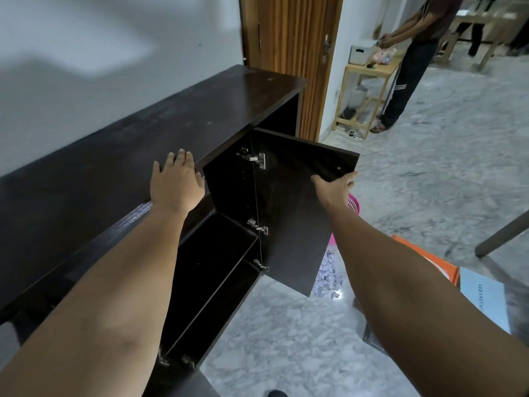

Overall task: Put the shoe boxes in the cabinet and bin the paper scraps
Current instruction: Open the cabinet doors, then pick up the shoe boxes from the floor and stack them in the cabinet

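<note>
standing at the dark cabinet (114,156) with both your arms out. your left hand (176,184) lies flat on the front edge of the cabinet top, fingers straight and close together, holding nothing. your right hand (335,189) is on the top edge of the open cabinet door (289,224): thumb on the inner face, fingers wrapped over the edge. door is swung well out on its metal hinges (253,159). inside you can see a dark compartment with a shelf board (211,285), nothing visible on it.

shoe boxes are on the floor to your right, apart from the cabinet: an orange box (429,262) and a pale blue box (483,299) just beside it, both partly behind your right forearm. paper scraps (327,276) lie in a loose pile on the marble floor (286,339), just past the lower corner of the door. pink bin (353,206) sits behind the door and your right arm, only rim and mesh showing; can't tell what's in it.

another person (409,67) stands at a small wooden table (366,81) by the far wall.
</note>
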Available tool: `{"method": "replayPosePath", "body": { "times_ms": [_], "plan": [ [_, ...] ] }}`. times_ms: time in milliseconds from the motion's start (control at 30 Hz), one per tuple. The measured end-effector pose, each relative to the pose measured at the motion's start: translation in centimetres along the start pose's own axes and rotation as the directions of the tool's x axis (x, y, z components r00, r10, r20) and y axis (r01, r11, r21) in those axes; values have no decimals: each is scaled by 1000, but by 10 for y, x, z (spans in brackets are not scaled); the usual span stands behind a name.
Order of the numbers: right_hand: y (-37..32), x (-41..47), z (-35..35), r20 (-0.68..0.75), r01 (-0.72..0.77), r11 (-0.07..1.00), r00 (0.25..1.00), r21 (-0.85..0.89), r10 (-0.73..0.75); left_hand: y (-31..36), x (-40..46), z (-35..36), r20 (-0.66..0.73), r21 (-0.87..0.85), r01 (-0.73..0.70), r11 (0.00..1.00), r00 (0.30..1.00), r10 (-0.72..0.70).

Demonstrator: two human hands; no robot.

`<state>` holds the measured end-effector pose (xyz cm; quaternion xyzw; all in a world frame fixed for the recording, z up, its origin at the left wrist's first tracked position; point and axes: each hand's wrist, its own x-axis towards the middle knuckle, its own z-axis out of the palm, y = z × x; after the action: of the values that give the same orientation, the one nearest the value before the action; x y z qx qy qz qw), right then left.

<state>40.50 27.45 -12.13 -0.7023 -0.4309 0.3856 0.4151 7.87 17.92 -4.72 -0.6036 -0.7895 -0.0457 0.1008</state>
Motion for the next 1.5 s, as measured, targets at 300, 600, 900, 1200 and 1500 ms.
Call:
{"method": "replayPosePath", "body": {
  "times_ms": [300,600,900,1200,1500],
  "plan": [
    [31,-55,-97,-25,159,947,985,-280,-173,103,-40,5,-82,2,-454,891,888,452],
    [152,-142,-258,-202,-209,942,967,-264,158,292,-152,2,62,-289,-645,707,724,687],
    [259,-136,-359,-345,-394,911,877,-119,334,430,-190,56,201,-292,-682,671,642,740],
    [456,18,-363,-262,-644,765,740,-11,619,587,-212,261,594,-346,-504,791,535,601],
    [753,151,-353,-330,-861,503,452,82,828,712,-260,549,715,-543,-66,837,488,501]
  ]
}}
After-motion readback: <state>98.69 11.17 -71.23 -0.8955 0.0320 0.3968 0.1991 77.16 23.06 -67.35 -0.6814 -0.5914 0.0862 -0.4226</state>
